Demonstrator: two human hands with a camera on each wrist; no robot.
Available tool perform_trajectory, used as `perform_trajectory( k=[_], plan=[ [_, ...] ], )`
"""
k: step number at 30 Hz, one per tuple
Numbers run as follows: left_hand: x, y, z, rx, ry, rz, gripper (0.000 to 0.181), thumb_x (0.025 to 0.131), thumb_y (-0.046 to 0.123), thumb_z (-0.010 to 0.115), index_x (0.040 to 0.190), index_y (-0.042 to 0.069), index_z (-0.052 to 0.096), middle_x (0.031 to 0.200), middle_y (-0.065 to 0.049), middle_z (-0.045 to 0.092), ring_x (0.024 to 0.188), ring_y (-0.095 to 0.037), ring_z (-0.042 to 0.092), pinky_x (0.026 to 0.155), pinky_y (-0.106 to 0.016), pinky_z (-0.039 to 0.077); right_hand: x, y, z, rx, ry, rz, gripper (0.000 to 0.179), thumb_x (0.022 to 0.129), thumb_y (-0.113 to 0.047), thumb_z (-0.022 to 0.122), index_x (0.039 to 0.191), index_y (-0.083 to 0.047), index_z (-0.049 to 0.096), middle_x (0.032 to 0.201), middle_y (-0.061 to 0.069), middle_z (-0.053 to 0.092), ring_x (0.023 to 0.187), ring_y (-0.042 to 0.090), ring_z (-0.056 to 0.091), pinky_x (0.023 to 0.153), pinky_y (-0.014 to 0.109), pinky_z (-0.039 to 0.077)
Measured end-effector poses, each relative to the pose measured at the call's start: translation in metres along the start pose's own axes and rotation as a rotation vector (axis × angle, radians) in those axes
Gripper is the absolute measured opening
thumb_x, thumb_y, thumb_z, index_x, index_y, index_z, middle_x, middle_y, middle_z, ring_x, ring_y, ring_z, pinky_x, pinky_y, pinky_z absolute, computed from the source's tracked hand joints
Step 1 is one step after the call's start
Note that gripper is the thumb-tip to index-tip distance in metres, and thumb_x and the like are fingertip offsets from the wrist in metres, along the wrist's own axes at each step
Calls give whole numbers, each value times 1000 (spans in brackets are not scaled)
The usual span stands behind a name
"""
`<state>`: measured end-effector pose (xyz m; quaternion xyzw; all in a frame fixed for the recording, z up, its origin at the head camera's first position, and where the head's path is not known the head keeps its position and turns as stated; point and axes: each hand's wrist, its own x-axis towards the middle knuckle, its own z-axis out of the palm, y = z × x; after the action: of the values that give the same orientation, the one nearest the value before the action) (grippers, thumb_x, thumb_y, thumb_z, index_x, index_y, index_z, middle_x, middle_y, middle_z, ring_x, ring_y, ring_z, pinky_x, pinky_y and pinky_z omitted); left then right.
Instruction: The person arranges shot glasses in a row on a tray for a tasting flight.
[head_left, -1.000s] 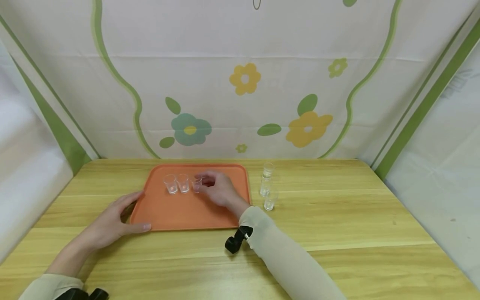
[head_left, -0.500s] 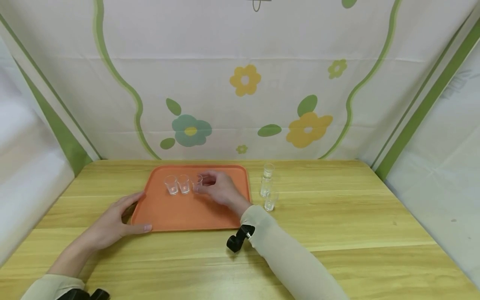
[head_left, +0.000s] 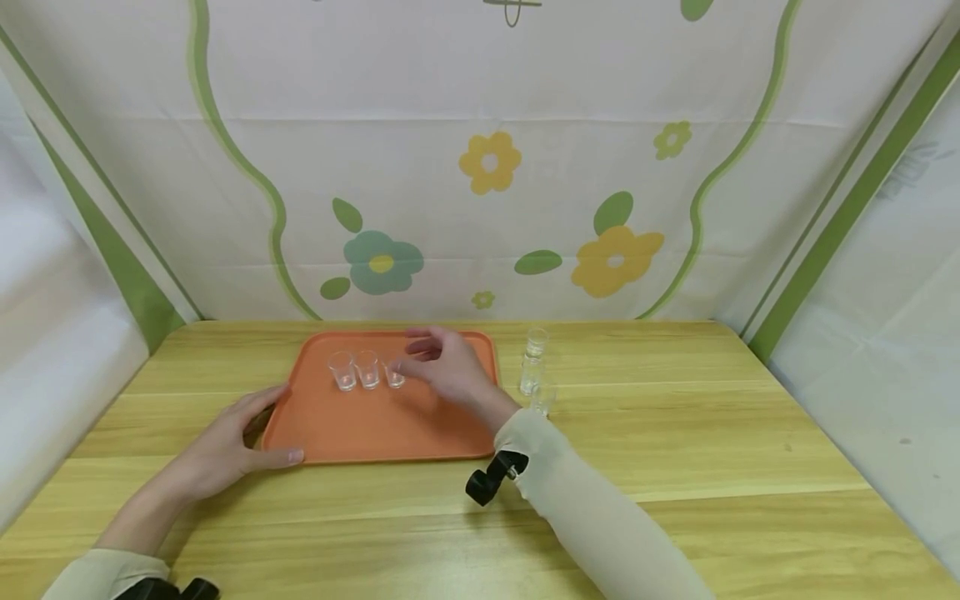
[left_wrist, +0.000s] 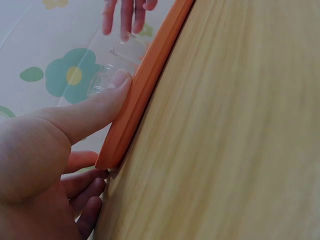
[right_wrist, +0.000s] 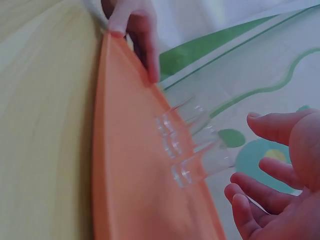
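Note:
An orange tray [head_left: 360, 429] lies on the wooden table. My left hand [head_left: 213, 446] holds its near left corner, thumb on the front rim and fingers along the left side. Three small clear shot glasses stand upright in a row towards the tray's back: a left one [head_left: 342, 372], a middle one [head_left: 367, 371] and a right one [head_left: 395, 379]. My right hand [head_left: 448, 367] is just right of the right glass, partly covering it in the head view. In the right wrist view, a gap shows between my spread fingers and the nearest glass [right_wrist: 200, 167].
Right of the tray, three more clear glasses stand on the table: a back one [head_left: 536, 342], a middle one [head_left: 531, 375] and a front one [head_left: 542, 400], partly behind my right sleeve [head_left: 592, 492]. A flowered cloth [head_left: 450, 200] hangs behind the table.
My right hand has let go of the right glass on the tray, and its fingers have spread and drawn back to the right. The left hand has stayed on the tray corner.

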<state>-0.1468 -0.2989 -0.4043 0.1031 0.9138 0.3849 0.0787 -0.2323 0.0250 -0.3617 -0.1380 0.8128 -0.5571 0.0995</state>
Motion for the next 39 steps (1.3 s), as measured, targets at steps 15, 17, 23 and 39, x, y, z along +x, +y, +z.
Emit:
perform_trajectory(
  k=[15, 17, 23, 39],
  plan=[
    [0, 1, -1, 4, 1, 0, 104, 91, 35, 85, 168, 1, 25, 169, -34, 25, 152, -60, 28, 114, -66, 39, -25, -15, -42, 72, 19, -108, 51, 94, -26, 84, 141, -18, 65, 130, 4, 74, 116, 22, 69, 97, 36, 59],
    [-1, 1, -1, -3, 2, 3, 104, 91, 34, 86, 167, -1, 24, 169, -35, 25, 152, -61, 27, 114, -67, 38, -26, -14, -48, 61, 28, -121, 50, 94, -26, 83, 140, -19, 65, 129, 4, 75, 115, 22, 70, 95, 35, 60],
    [-2, 3, 0, -4, 2, -8, 105, 91, 34, 86, 167, -2, 24, 169, -36, 24, 152, -62, 26, 113, -76, 34, -27, -10, -69, 41, 49, -158, 48, 95, -24, 82, 140, -18, 66, 131, 9, 74, 116, 23, 70, 95, 35, 60],
    [-5, 3, -1, -3, 8, -11, 103, 91, 29, 85, 167, -4, 23, 167, -39, 23, 150, -64, 26, 111, -78, 34, -21, 18, -129, 7, 150, -159, 54, 95, -23, 82, 145, -15, 62, 138, 10, 71, 123, 28, 68, 94, 29, 59]
  ],
)
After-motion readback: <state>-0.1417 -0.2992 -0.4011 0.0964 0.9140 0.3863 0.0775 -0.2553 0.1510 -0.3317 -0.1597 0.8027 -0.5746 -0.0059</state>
